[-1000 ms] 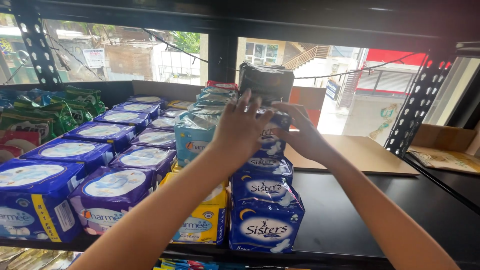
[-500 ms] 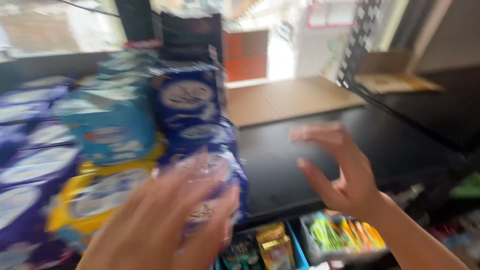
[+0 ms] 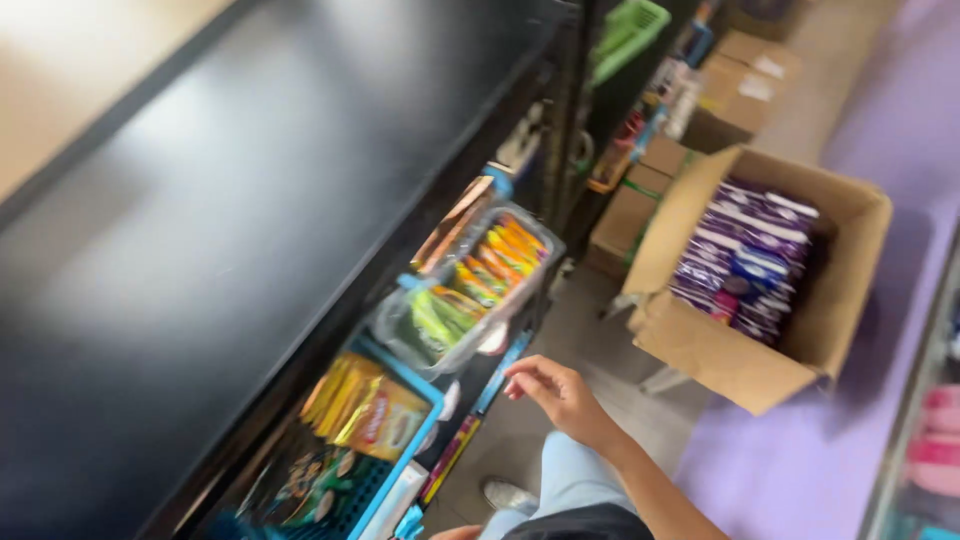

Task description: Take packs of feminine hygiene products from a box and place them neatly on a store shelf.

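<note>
**A:** What runs along the left?

**B:** A black shelf board, bare and glossy, its long axis slanting from lower left to upper right. Below its front edge sits a blue basket of yellow-and-orange snack packets. Next to the right is a clear plastic bin of green, yellow and orange packets, its long axis slanting the same way as the shelf.

**A:** And the hands?

**B:** The right hand hangs in mid-air just beside the clear bin's near corner, below it in the picture. Its fingers are loosely curled and half open, pointing left toward the shelf front; they grip nothing, and I cannot tell whether the tips touch the bin. At the bottom edge a sliver that may be the left hand shows; whether its fingers are open or closed cannot be told.

**A:** What stands to the right?

**B:** An open brown cardboard box on the floor, well apart from the hand, flaps up. It holds purple-and-blue soft packs stacked in rows, their long axes slanting from lower left to upper right. Smaller closed cartons sit behind it, and a green basket at the top.
</note>
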